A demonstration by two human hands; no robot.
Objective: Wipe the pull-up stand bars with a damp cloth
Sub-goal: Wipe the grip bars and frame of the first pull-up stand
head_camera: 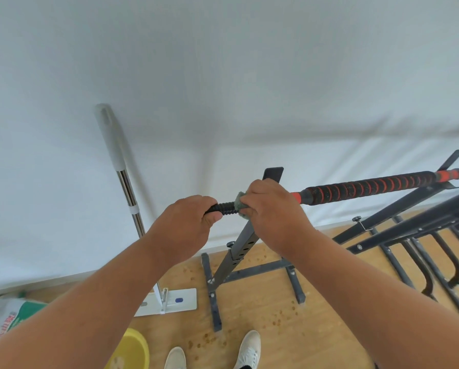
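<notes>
Black ribbed bar (224, 208), left end of the pull-up stand (243, 243): we grip it with our left hand (185, 225), fingers clenched round the tip. Our right hand (272, 213) wraps a grey-green cloth (239, 204) round the bar just beside the left hand. Whether the cloth is damp, we cannot tell. Orange-and-black foam grip (369, 187) runs off to the right. Mop (128, 198) leans on the white wall. Yellow basin (132, 350) sits on the wooden floor (263, 315).
</notes>
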